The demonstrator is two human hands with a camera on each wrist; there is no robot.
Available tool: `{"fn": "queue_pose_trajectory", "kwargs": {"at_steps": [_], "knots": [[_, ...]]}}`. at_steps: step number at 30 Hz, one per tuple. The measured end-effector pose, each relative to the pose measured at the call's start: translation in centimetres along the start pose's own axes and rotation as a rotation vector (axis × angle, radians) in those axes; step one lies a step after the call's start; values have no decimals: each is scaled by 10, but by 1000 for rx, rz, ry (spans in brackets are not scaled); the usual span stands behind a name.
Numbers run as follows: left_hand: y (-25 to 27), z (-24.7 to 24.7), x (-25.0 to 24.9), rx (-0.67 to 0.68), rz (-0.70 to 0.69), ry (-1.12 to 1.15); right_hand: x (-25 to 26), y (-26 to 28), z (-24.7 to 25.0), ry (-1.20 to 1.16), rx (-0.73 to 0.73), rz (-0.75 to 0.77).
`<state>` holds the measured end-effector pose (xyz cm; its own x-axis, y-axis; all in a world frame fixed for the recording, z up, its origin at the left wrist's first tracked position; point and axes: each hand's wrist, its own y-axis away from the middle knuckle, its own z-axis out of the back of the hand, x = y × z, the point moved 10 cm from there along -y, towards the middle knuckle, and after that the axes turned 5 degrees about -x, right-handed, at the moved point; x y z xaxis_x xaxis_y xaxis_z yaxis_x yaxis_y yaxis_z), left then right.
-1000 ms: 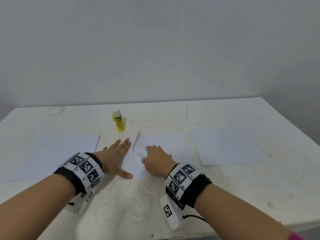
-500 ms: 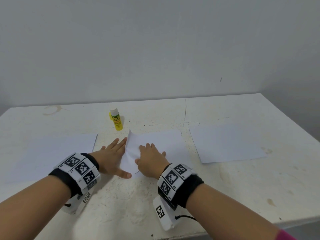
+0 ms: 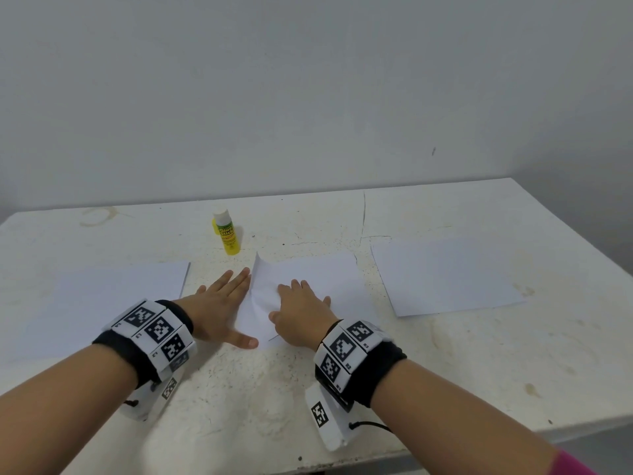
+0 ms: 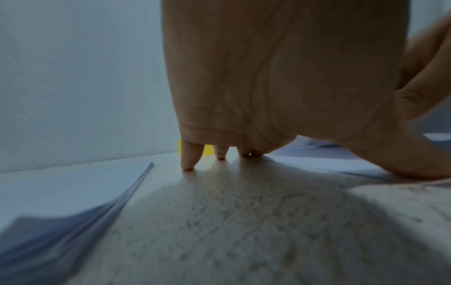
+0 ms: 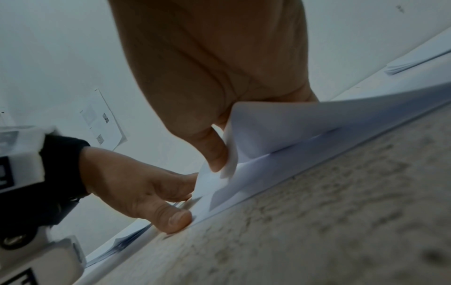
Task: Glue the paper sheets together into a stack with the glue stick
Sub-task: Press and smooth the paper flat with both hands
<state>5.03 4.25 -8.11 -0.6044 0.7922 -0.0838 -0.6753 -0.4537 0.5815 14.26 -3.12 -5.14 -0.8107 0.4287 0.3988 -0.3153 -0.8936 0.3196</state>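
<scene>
A yellow glue stick [image 3: 226,233] stands upright at the back of the white table [image 3: 308,399]. In front of it lies the middle paper sheet stack [image 3: 329,282]. My right hand [image 3: 298,311] pinches the left edge of its top sheet [image 5: 273,131] and holds that edge lifted and curled, thumb under the paper. My left hand [image 3: 222,303] lies flat on the table just left of the sheets. Its thumb [image 5: 179,221] presses the near left corner of the lower paper. In the left wrist view the straight fingers [image 4: 187,160] touch the table, with the glue stick [image 4: 208,150] behind them.
A thicker pile of sheets [image 3: 102,296] lies to the left, its edge close to my left hand. Another pile [image 3: 442,275] lies to the right. The table's near edge [image 3: 342,464] is just behind my wrists. A grey wall stands behind the table.
My right hand has drawn the lifted edge of the top sheet slightly left, toward the left hand. The left hand stays flat in place. The view has shifted a little.
</scene>
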Motion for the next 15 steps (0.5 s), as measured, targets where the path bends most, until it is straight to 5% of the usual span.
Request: {"fn": "queue_pose_trajectory", "kwargs": {"at_steps": [15], "knots": [[6,6,-7,-24,-26,28,1,4,5,-74,-20,-26]]}}
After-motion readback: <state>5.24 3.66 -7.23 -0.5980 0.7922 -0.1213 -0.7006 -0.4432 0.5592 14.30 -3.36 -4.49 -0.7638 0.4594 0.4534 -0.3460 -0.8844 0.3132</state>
